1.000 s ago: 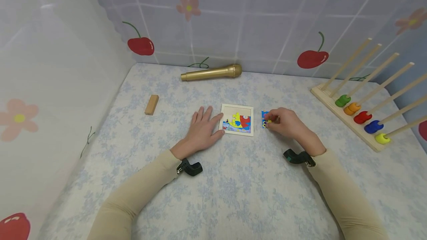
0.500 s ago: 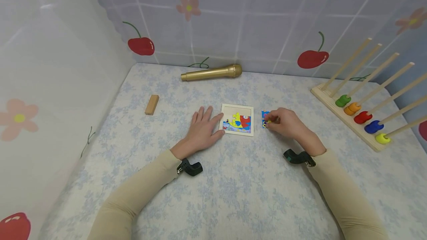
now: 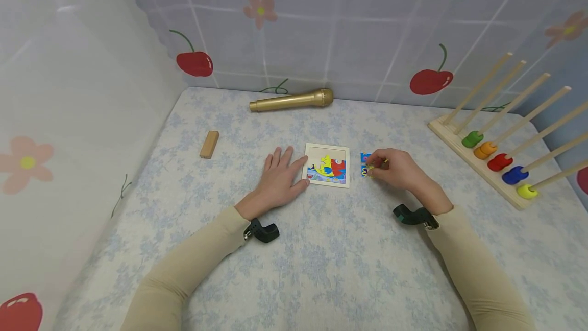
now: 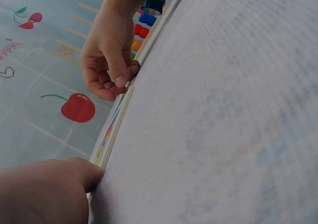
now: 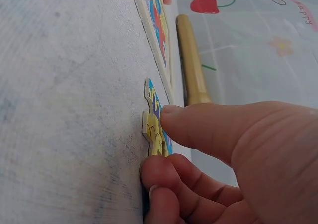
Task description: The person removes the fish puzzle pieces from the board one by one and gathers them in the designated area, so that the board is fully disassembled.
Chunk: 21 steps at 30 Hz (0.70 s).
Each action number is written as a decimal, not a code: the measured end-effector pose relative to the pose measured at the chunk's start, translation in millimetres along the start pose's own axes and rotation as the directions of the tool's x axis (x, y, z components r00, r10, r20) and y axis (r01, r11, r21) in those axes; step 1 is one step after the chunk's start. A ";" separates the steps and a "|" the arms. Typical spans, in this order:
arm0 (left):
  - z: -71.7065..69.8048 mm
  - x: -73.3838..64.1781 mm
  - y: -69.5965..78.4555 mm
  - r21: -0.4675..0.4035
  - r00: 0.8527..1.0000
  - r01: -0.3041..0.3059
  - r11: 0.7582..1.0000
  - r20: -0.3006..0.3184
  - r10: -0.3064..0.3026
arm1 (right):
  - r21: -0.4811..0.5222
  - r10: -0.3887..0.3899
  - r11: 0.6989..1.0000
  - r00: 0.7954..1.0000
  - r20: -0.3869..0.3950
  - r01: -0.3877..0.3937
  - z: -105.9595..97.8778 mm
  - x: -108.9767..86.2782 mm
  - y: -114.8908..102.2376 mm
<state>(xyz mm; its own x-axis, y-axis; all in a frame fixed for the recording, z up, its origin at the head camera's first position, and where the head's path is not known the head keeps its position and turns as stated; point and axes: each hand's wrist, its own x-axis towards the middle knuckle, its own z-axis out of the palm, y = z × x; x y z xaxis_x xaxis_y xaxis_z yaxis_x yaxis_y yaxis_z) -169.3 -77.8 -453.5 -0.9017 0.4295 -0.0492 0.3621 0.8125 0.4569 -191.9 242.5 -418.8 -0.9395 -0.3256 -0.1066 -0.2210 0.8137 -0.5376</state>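
A square wooden jigsaw tray (image 3: 327, 165) lies on the table with a red, yellow and blue picture partly filling it; bare wood shows along its top. My left hand (image 3: 277, 180) lies flat with fingers spread, its forefinger and thumb at the tray's left edge. To the tray's right, my right hand (image 3: 392, 168) pinches a yellow and blue puzzle piece (image 5: 155, 129) between thumb and curled fingers, low over the cloth. Those fingers hide part of it. Another blue piece (image 3: 365, 157) shows just beyond the fingertips. In the left wrist view the tray appears edge-on.
A gold microphone (image 3: 291, 100) lies at the back of the table. A small wooden block (image 3: 209, 144) is at the left. On the right stands a wooden peg rack (image 3: 482, 165) with coloured beads. A printed curtain (image 3: 303, 29) hangs behind.
My right hand and wrist have shifted slightly to the right, and the piece under the fingers has moved a little with them. The left hand and the tray stay where they were.
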 end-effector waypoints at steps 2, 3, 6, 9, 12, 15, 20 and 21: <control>0.1 -0.1 -0.1 -0.003 1.000 -0.001 1.000 0.000 0.001 | 0.000 0.000 1.000 1.000 0.002 0.000 0.1 -0.1 0.1; 0.2 -0.2 -0.2 -0.004 1.000 -0.002 1.000 0.000 0.002 | -0.001 -0.001 1.000 1.000 0.004 0.001 0.2 -0.1 0.1; 0.3 -0.2 -0.5 -0.003 1.000 -0.003 1.000 0.001 0.003 | -0.001 0.001 1.000 1.000 0.013 -0.001 0.3 -0.1 -0.5; 0.2 -0.1 -0.5 -0.001 1.000 -0.005 1.000 -0.002 0.005 | 0.001 0.003 1.000 1.000 0.022 -0.003 0.7 -0.3 -1.4; -0.1 0.0 -0.3 0.002 1.000 -0.004 1.000 0.000 0.004 | 0.001 0.004 1.000 1.000 0.026 -0.004 1.3 -0.3 -1.9; -0.5 0.1 0.2 0.004 1.000 0.000 1.000 0.000 0.000 | -0.002 0.003 1.000 1.000 0.024 -0.003 1.9 -0.1 -1.8; -0.6 -0.1 0.8 0.002 1.000 -0.004 1.000 -0.010 0.004 | -0.012 0.001 1.000 1.000 0.019 0.000 2.3 -0.1 -1.1; -0.5 -0.2 0.8 0.001 1.000 -0.006 1.000 -0.012 0.006 | -0.014 0.000 1.000 1.000 0.018 0.000 2.3 -0.2 -1.2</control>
<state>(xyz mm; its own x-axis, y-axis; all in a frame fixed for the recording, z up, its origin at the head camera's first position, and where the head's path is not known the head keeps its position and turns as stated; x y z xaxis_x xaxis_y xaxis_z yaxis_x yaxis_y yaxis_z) -168.9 -77.5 -452.7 -0.9021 0.4300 -0.0359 0.3680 0.8103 0.4560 -190.9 240.5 -420.0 -0.9347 -0.3340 -0.1214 -0.2248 0.8202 -0.5261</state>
